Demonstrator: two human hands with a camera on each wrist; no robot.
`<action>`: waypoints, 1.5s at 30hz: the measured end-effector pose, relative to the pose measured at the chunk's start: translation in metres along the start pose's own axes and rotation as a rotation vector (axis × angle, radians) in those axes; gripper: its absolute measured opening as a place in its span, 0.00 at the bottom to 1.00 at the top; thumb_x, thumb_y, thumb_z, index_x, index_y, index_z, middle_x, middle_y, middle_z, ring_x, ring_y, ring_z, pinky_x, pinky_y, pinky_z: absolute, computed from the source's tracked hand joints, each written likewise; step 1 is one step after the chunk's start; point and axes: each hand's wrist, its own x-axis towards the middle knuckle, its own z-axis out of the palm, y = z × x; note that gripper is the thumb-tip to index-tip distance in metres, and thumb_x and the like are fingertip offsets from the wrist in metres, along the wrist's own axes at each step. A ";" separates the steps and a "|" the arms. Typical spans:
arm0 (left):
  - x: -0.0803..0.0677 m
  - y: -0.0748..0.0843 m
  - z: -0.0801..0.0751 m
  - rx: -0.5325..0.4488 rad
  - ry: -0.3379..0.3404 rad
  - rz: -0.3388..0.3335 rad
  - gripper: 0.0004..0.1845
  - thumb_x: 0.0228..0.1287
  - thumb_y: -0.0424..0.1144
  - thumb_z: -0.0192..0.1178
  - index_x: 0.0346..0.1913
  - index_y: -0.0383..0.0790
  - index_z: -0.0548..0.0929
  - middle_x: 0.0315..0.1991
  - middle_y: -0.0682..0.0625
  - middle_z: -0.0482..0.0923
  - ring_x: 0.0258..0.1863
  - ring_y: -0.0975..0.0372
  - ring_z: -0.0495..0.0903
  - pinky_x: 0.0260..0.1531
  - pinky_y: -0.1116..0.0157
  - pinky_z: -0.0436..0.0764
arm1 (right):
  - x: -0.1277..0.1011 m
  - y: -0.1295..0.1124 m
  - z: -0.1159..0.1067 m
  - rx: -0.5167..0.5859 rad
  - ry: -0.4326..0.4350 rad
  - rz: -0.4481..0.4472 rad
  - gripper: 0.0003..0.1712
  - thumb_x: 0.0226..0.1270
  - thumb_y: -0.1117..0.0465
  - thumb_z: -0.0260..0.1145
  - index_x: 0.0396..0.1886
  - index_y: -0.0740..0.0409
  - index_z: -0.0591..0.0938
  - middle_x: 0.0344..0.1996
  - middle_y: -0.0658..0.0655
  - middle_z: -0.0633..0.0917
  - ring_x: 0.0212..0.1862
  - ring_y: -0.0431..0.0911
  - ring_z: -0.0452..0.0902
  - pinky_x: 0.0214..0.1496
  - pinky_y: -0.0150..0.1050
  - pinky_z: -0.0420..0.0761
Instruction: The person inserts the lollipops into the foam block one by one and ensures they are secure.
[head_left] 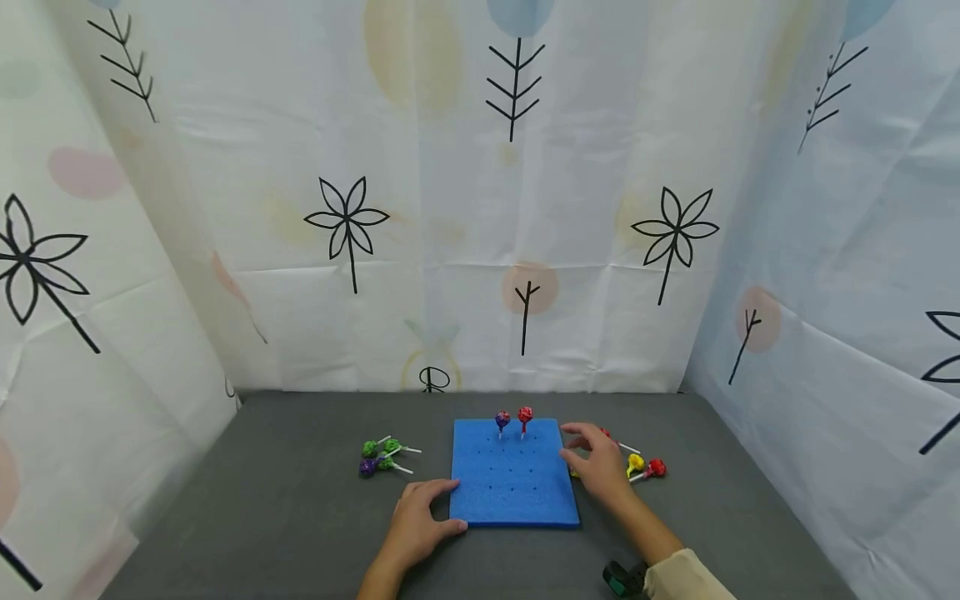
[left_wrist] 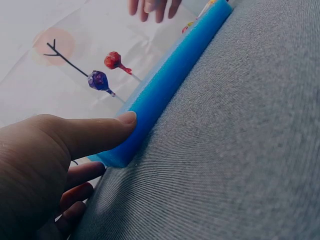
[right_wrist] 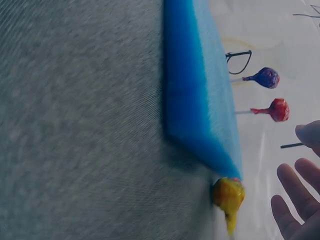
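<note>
Left hand: rests on the surface at the near left corner of the blue foam board, fingers laid fairly straight, thumb pressed against the board's edge; it grips nothing.

Right hand: hovers at the board's right edge, fingers spread and relaxed, holding nothing. It sits just above a loose group of lollipops lying right of the board, red and yellow heads showing; one yellow lollipop lies touching the board's right side.

Blue foam board: lies flat on the surface, mid-way between your hands, with rows of small holes. Judged light and soft, likely to skid or lift unless you keep it pinned.

Standing lollipops: a purple one and a red one stand upright in the board's far row, side by side.

Loose lollipops left of the board: green and purple heads, well apart from it.

Handling, as a judgement: each lollipop is light, with a hard wrapped head that may be slick and a thin stick that could bend. You would best pinch the stick close under the head.
</note>
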 end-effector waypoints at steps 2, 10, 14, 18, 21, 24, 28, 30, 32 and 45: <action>-0.001 0.000 0.000 0.004 0.000 0.003 0.32 0.43 0.50 0.77 0.56 0.47 0.83 0.54 0.47 0.79 0.55 0.49 0.70 0.52 0.42 0.67 | -0.002 0.004 -0.001 -0.035 -0.009 -0.008 0.21 0.54 0.72 0.74 0.49 0.63 0.82 0.45 0.60 0.83 0.42 0.56 0.82 0.47 0.55 0.79; -0.001 0.000 0.000 0.016 -0.005 0.006 0.33 0.43 0.50 0.77 0.56 0.46 0.83 0.54 0.47 0.79 0.55 0.49 0.70 0.53 0.43 0.67 | -0.007 0.019 -0.003 -0.141 -0.075 -0.020 0.21 0.53 0.69 0.75 0.48 0.60 0.82 0.44 0.59 0.83 0.43 0.51 0.80 0.45 0.53 0.79; 0.000 -0.001 0.001 0.015 -0.005 0.006 0.33 0.43 0.50 0.77 0.56 0.46 0.83 0.55 0.47 0.79 0.55 0.49 0.70 0.53 0.43 0.67 | -0.008 0.023 -0.006 -0.181 -0.133 -0.004 0.21 0.54 0.67 0.76 0.49 0.59 0.83 0.45 0.56 0.84 0.45 0.50 0.80 0.47 0.52 0.80; 0.001 -0.002 0.001 0.016 -0.001 0.011 0.33 0.43 0.51 0.77 0.56 0.47 0.83 0.55 0.47 0.79 0.55 0.50 0.70 0.53 0.43 0.67 | -0.008 0.025 -0.010 -0.186 -0.188 0.029 0.21 0.55 0.66 0.75 0.50 0.58 0.82 0.46 0.55 0.84 0.47 0.51 0.79 0.50 0.52 0.79; 0.001 -0.002 0.001 0.013 0.000 0.011 0.33 0.43 0.51 0.77 0.56 0.47 0.83 0.55 0.47 0.79 0.55 0.50 0.70 0.54 0.43 0.67 | -0.006 0.026 -0.012 -0.194 -0.223 0.048 0.21 0.57 0.65 0.74 0.51 0.59 0.82 0.47 0.55 0.84 0.49 0.52 0.79 0.51 0.53 0.78; 0.000 -0.002 0.001 0.012 -0.002 0.012 0.33 0.43 0.51 0.77 0.56 0.47 0.83 0.55 0.47 0.79 0.55 0.50 0.70 0.53 0.43 0.67 | -0.004 0.028 -0.013 -0.203 -0.260 0.047 0.20 0.59 0.65 0.72 0.52 0.60 0.82 0.48 0.56 0.84 0.50 0.53 0.79 0.52 0.53 0.77; 0.000 -0.002 0.001 0.017 0.005 0.019 0.33 0.43 0.51 0.77 0.56 0.47 0.83 0.55 0.47 0.79 0.55 0.50 0.70 0.53 0.43 0.67 | -0.002 0.030 -0.013 -0.223 -0.300 0.048 0.19 0.60 0.64 0.72 0.52 0.60 0.82 0.48 0.56 0.84 0.50 0.53 0.80 0.53 0.54 0.76; 0.000 -0.003 0.002 0.018 0.009 0.022 0.33 0.43 0.51 0.77 0.56 0.46 0.83 0.55 0.47 0.79 0.55 0.50 0.70 0.53 0.43 0.67 | -0.001 0.031 -0.013 -0.236 -0.315 0.052 0.19 0.60 0.64 0.72 0.51 0.60 0.82 0.47 0.56 0.84 0.50 0.52 0.80 0.53 0.53 0.76; 0.000 -0.003 0.002 0.020 0.011 0.024 0.33 0.43 0.51 0.77 0.56 0.47 0.83 0.55 0.47 0.79 0.55 0.50 0.70 0.53 0.43 0.67 | 0.000 0.033 -0.014 -0.248 -0.329 0.047 0.17 0.60 0.64 0.72 0.50 0.59 0.83 0.46 0.55 0.84 0.49 0.51 0.79 0.53 0.53 0.76; 0.001 -0.001 0.001 0.020 -0.002 0.013 0.33 0.43 0.51 0.77 0.56 0.47 0.83 0.55 0.47 0.79 0.55 0.49 0.70 0.53 0.43 0.67 | 0.004 0.036 -0.015 -0.327 -0.436 0.074 0.14 0.62 0.61 0.71 0.48 0.55 0.84 0.46 0.52 0.84 0.52 0.52 0.77 0.57 0.54 0.73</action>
